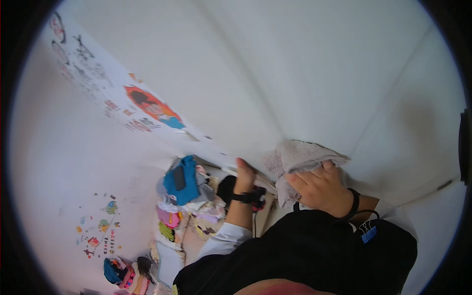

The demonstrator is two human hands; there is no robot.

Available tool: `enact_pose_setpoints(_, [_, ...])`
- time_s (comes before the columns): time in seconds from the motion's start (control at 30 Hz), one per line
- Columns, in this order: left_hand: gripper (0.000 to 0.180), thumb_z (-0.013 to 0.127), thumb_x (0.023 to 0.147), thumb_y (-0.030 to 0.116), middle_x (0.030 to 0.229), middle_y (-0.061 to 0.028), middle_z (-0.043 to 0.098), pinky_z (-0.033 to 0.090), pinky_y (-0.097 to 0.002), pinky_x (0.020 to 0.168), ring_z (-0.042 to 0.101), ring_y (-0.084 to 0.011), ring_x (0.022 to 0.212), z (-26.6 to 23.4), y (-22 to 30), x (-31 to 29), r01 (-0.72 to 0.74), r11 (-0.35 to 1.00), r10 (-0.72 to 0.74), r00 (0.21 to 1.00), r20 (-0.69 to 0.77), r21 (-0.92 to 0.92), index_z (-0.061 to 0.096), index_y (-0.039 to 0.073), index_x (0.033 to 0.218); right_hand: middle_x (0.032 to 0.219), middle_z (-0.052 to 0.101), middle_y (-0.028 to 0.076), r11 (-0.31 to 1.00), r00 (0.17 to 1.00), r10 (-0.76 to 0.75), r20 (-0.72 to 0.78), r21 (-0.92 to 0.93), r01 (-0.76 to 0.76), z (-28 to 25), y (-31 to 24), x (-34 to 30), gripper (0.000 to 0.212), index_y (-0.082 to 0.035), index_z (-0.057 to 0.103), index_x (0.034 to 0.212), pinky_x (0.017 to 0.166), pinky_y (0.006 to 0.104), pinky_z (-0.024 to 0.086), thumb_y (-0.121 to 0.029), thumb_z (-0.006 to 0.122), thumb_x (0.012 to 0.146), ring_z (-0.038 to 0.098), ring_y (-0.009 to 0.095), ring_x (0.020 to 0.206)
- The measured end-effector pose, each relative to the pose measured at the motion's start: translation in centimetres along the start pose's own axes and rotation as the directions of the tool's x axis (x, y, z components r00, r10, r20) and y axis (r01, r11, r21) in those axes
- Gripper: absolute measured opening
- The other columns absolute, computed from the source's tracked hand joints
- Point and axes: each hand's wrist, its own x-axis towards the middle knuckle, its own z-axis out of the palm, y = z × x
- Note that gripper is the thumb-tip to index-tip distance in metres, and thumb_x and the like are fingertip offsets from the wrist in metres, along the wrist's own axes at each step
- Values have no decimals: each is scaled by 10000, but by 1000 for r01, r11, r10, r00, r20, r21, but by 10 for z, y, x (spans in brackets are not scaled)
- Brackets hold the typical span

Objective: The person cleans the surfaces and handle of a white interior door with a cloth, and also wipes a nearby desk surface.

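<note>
My right hand [320, 189] grips a bunched greyish-pink terry towel [307, 153] and presses it against a large white panel [339, 73]. Its fingers are bent over the folded cloth, and part of the towel hangs below them. To its left, my left hand [245, 178] is raised at the panel's white edge [268, 186] and appears to hold it. The thumb points up; most of the other fingers are hidden. A dark band circles each wrist.
Beyond my left arm lies a heap of clothes, with a blue garment [187, 182] and a dark phone-like object [180, 178] on top. More clothes [129, 275] lie at the lower left. Drawings and stickers [103, 223] mark the white wall. A blue binder clip [368, 234] sits on my dark clothing.
</note>
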Motion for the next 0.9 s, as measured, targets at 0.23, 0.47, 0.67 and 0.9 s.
enact_pose_setpoints(0.23, [995, 367, 858, 816, 1547, -114, 340, 293, -452, 1148, 349, -302, 1397, 0, -4, -4, -13, 988, 62, 943, -326, 153, 260, 91, 1531, 1157, 664, 129, 998, 996, 64, 57, -3, -64, -92, 88, -70, 247, -96, 656, 912, 940, 519, 439, -314, 678, 798, 622, 320, 967])
enact_pose_setpoints(0.47, [892, 285, 941, 745, 1565, -124, 319, 287, -428, 1146, 348, -298, 1400, -38, 4, -1, 85, 996, -73, 695, -715, -19, 267, 84, 1540, 1528, 343, 248, 909, 1000, 5, 3, -417, -4, -171, 168, -155, 432, -56, 591, 1200, 1092, 644, 266, -397, 615, 936, 318, 537, 1356])
enact_pose_setpoints(0.67, [745, 323, 1010, 594, 1494, -127, 415, 321, -361, 1114, 415, -255, 1345, -62, -16, 14, -33, 995, -50, 669, -742, -97, 338, 31, 1498, 1556, 208, 305, 793, 910, 412, -57, -470, -388, -210, 178, -199, 512, -10, 434, 1395, 1135, 645, 202, -217, 600, 957, 174, 553, 1425])
enact_pose_setpoints(0.9, [831, 326, 968, 681, 1492, -116, 425, 336, -366, 1101, 432, -257, 1331, -65, -32, 14, -43, 986, -91, 670, -737, -161, 349, 39, 1496, 1533, 237, 263, 778, 834, 533, -138, -306, -548, -213, 169, -187, 634, 39, 236, 1494, 1152, 507, 238, -103, 545, 959, 264, 405, 1424])
